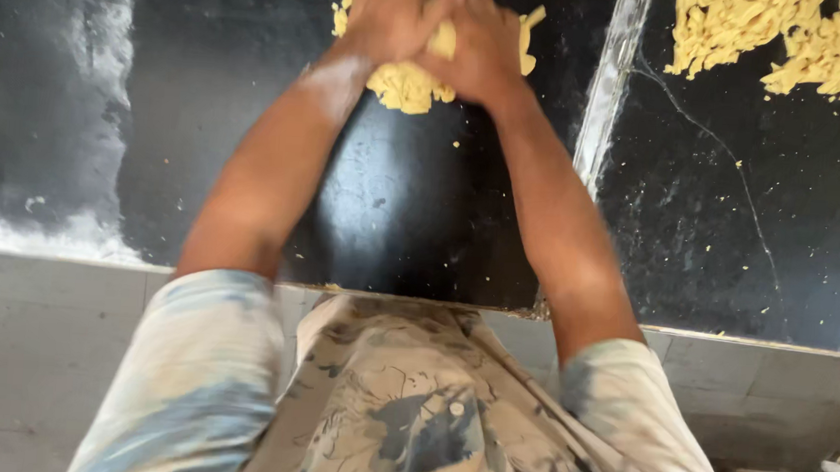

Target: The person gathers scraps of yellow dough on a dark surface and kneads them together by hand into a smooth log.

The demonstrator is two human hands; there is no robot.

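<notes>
Crumbly yellow dough lump (405,82) on black stone tabletop (411,216); left hand (387,15) and right hand (481,40) together, fingers clamped on it.

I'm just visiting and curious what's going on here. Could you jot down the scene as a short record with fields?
Surface: black counter, dusted with white flour at the left
Left hand: pressed on a lump of yellow dough
Right hand: pressed on the same lump, beside the left hand
Nearby: pile of yellow dough strips at the upper right, past a pale seam in the counter
Scattered: small yellow crumbs around the lump
Clothing: pale patterned shirt
</notes>
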